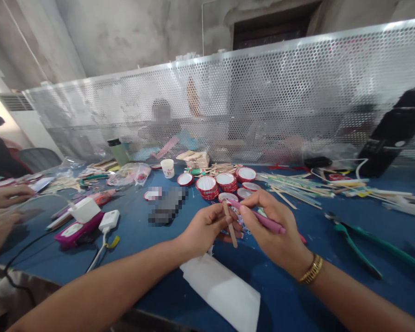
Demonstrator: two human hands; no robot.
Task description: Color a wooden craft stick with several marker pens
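Observation:
My left hand (210, 226) is closed around a thin flat wooden stick (231, 226), which stands slanted between the thumb and fingers. In my right hand (276, 230) is a pink pen-like tool (268, 222), gripped as one holds a pen, its front end close to the top of the stick. Whether the tip touches the stick I cannot tell. Behind my hands lie several round red-rimmed tins with white tops (207, 184), some stacked. Small pale bits on the table beneath my fingers are partly hidden. Below my left hand lies a folded white sheet (224, 290).
Teal-handled pliers (356, 251) lie at right, near scattered thin sticks (293, 186). A purple power strip (78, 230) with white chargers and cables sits at left. Farther back are a paper cup (167, 168), a green bottle (118, 153) and a perforated metal screen (249, 101). Another person's hands (7, 203) are at far left.

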